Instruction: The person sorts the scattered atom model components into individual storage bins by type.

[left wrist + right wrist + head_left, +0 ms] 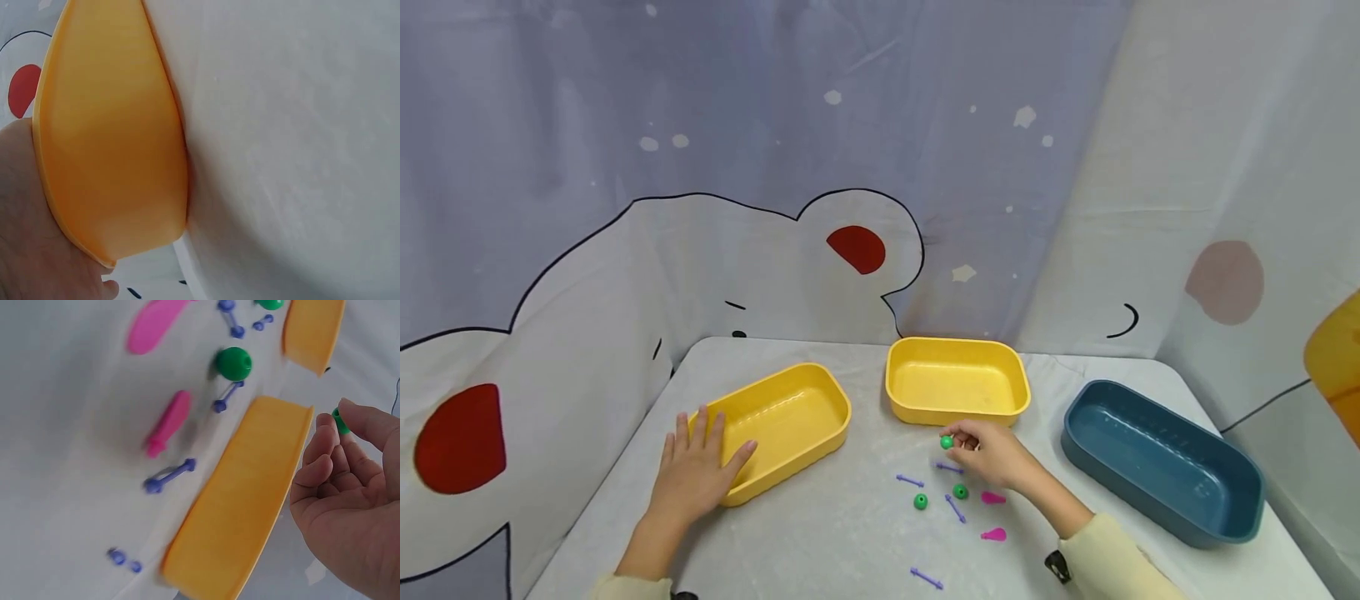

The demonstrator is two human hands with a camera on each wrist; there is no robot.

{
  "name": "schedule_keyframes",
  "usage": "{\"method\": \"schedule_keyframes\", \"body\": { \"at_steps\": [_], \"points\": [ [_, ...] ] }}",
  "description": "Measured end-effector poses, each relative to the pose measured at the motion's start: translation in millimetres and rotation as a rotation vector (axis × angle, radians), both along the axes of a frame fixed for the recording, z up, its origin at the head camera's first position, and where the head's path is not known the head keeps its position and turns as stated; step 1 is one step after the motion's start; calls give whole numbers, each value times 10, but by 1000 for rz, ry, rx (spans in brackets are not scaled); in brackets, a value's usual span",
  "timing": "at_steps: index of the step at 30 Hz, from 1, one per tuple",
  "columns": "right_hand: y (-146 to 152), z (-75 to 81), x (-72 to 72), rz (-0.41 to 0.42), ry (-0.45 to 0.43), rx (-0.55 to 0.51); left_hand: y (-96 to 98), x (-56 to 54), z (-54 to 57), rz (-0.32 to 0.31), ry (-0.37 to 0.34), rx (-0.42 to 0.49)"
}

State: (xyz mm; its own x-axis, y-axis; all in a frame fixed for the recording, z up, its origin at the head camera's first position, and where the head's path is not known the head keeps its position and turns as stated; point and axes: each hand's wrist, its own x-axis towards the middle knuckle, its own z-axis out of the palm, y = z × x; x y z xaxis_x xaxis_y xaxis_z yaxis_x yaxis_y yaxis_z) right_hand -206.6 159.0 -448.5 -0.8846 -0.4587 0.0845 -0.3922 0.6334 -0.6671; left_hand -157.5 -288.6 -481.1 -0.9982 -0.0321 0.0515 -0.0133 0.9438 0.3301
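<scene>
From where I stand, the person's right hand pinches a green bead between thumb and fingertips, holding it over the table, just short of the back yellow tray by the far edge. The left hand lies over the near end of the left yellow tray, fingers spread, gripping nothing that I can see.

One bead is up off the surface, and I'd judge the work to be at an early point. Left on the table, right of its middle, are two loose green beads, two pink pieces and several purple sticks, one lying nearer the near edge than the others.

A blue tray stands aslant by the right edge, and a printed cloth hangs behind the far edge. The back tray's front wall rises just beyond the right hand, while the loose bits lie beneath and beside it, so a low sweep could, I think, nudge them about.
</scene>
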Motion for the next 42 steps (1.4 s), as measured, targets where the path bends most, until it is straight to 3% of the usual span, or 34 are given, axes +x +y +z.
{"method": "schedule_keyframes", "body": {
  "at_steps": [12,29,42],
  "points": [
    [-344,52,-176,51,54,-6,17,11,1,-2,15,-12],
    [-891,113,-418,47,-84,-40,5,-13,-31,-3,34,-22],
    [-1362,115,-562,47,-115,-75,21,12,-9,3,45,-23]
  ]
}}
